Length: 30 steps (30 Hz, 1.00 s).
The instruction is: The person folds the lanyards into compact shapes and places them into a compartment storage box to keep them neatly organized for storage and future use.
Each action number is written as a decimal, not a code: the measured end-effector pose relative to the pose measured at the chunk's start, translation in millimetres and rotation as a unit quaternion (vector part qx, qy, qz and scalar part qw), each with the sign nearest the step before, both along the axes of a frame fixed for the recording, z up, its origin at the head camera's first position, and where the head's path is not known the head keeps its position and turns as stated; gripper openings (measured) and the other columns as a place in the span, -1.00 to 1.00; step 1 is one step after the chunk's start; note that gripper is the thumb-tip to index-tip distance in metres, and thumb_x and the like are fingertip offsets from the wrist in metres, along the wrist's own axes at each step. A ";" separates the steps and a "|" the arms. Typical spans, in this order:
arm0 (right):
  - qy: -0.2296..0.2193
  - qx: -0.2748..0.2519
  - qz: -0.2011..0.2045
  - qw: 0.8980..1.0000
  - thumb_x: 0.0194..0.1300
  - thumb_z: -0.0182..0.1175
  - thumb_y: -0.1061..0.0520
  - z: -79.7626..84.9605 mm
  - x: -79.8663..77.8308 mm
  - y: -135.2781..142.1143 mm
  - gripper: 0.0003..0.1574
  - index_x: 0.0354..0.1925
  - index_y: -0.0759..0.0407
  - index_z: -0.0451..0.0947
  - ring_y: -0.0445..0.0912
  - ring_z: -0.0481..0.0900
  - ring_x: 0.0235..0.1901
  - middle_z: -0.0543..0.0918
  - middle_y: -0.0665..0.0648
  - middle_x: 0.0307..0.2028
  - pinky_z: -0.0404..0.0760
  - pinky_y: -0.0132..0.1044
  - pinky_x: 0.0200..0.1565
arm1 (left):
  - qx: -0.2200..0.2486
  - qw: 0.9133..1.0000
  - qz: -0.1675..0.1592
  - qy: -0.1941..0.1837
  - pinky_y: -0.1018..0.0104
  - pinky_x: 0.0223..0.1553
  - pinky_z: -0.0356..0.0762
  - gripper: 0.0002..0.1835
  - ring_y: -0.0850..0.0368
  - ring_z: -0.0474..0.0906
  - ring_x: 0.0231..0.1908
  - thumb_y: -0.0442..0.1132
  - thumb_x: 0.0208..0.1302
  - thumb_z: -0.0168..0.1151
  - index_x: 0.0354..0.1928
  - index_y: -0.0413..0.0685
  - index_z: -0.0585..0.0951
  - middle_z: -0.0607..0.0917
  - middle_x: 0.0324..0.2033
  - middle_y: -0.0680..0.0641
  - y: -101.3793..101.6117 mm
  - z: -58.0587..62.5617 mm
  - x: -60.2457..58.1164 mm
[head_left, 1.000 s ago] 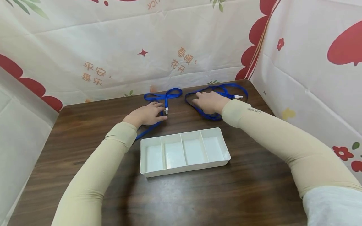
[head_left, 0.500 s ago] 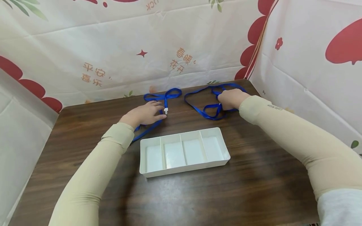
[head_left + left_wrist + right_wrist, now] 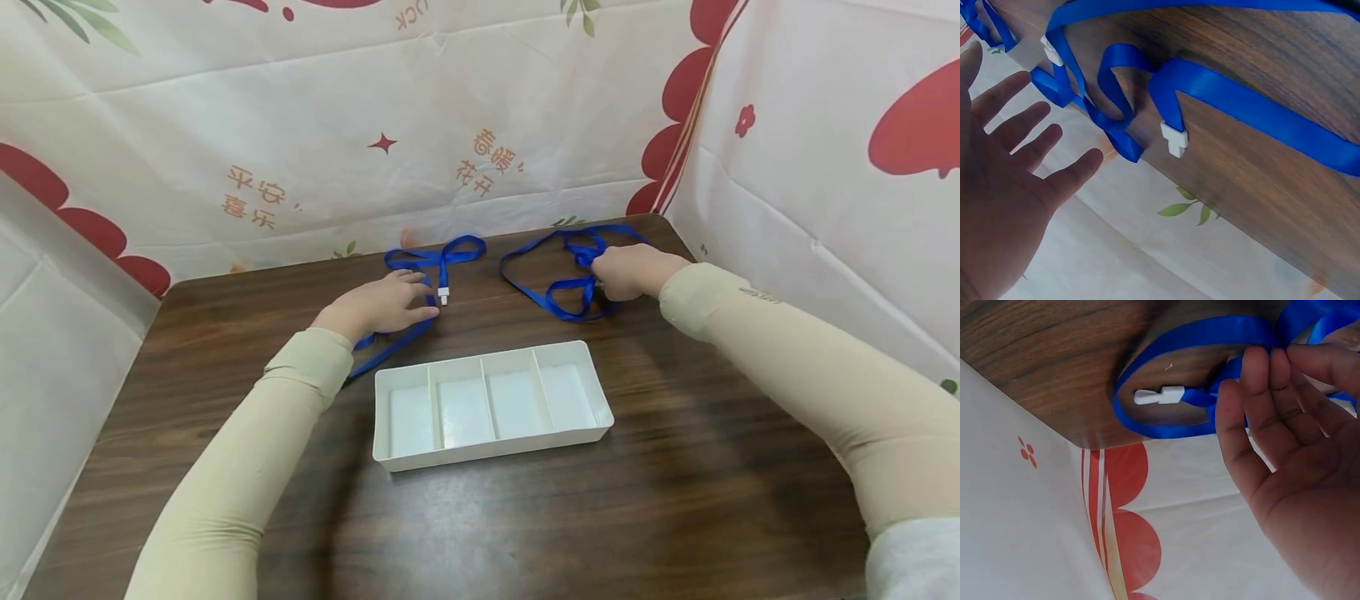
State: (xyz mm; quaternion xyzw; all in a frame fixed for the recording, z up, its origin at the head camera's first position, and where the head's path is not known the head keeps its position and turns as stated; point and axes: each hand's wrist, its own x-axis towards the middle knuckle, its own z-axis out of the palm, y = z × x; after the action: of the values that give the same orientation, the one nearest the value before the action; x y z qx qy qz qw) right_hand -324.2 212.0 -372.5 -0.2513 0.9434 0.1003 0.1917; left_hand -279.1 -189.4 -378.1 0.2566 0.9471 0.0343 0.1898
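Note:
Two blue lanyards lie at the table's far side. Over the left lanyard my left hand hovers palm down with its fingers spread; the left wrist view shows nothing in its palm. This lanyard ends in a white plastic buckle, just beyond the fingertips in the head view. My right hand is at the looped right lanyard, its fingertips and thumb drawn together on the blue strap. A white clip on that lanyard lies within a loop of strap.
A white tray with divided compartments stands on the brown wooden table, nearer than both hands. A printed white cloth hangs along the table's back edge, and another white cloth hangs on the right side.
My right hand has moved right across its lanyard, and its fingers have closed together on the strap. The left hand has stayed nearly in place.

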 end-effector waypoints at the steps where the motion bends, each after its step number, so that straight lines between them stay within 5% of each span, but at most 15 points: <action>1: -0.003 -0.002 0.001 1.000 0.40 0.16 0.26 2.6 0.4 -1.0 -0.84 -0.36 0.17 0.60 -0.03 0.53 -0.47 0.61 0.09 -0.47 0.57 -0.18 -0.37 | -0.002 1.000 -0.001 0.001 -0.28 0.67 -0.02 -0.32 -0.33 -0.09 0.70 0.20 0.66 -0.01 0.57 -0.10 0.40 0.17 0.67 -0.29 0.5 1.5 0.5; 13: -0.029 -0.108 0.023 0.993 0.57 0.07 0.11 21.1 0.0 -27.1 -0.60 -0.49 0.11 0.41 -0.18 0.22 -0.63 0.31 -0.06 -0.65 0.29 -0.31 -0.48 | 0.020 1.000 -0.020 -0.003 -0.23 0.68 0.00 -0.33 -0.30 -0.04 0.70 0.18 0.67 -0.01 0.56 -0.12 0.41 0.19 0.66 -0.27 13.8 20.6 3.7; 18: -0.042 -0.111 0.043 0.992 0.59 0.10 0.13 33.7 3.8 -43.2 -0.73 -0.15 0.29 0.65 -0.13 0.49 -0.49 0.61 0.05 -0.47 0.58 -0.20 -0.29 | 0.030 0.999 -0.031 -0.011 -0.20 0.68 0.04 -0.33 -0.25 0.00 0.70 0.18 0.67 0.00 0.56 -0.11 0.41 0.23 0.65 -0.25 28.8 33.4 9.2; 25: 0.072 -0.029 0.089 0.993 0.54 0.20 0.10 52.8 14.4 -62.0 -0.78 -0.16 0.22 0.68 0.04 0.68 -0.28 0.74 0.19 -0.28 0.68 0.03 -0.16 | 0.024 0.999 -0.049 -0.004 -0.12 0.67 0.12 -0.34 -0.19 0.07 0.69 0.19 0.67 -0.02 0.56 -0.05 0.42 0.26 0.65 -0.20 47.4 45.7 16.6; 30: 0.117 -0.077 0.120 0.983 0.43 0.28 0.23 65.9 17.6 -73.7 -0.84 -0.07 0.24 0.72 0.16 0.77 -0.14 0.81 0.24 -0.16 0.74 0.14 -0.07 | 0.025 0.999 -0.030 0.033 -0.14 0.56 0.35 -0.34 -0.11 0.27 0.62 0.22 0.65 0.00 0.59 0.03 0.38 0.34 0.62 -0.11 55.2 51.5 19.0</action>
State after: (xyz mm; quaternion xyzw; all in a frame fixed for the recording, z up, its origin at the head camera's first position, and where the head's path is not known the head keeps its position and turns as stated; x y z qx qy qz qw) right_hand -306.6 138.3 -306.7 -0.3628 0.9274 0.0784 0.0465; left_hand -260.0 -134.1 -326.6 0.2908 0.9436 0.0440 0.1524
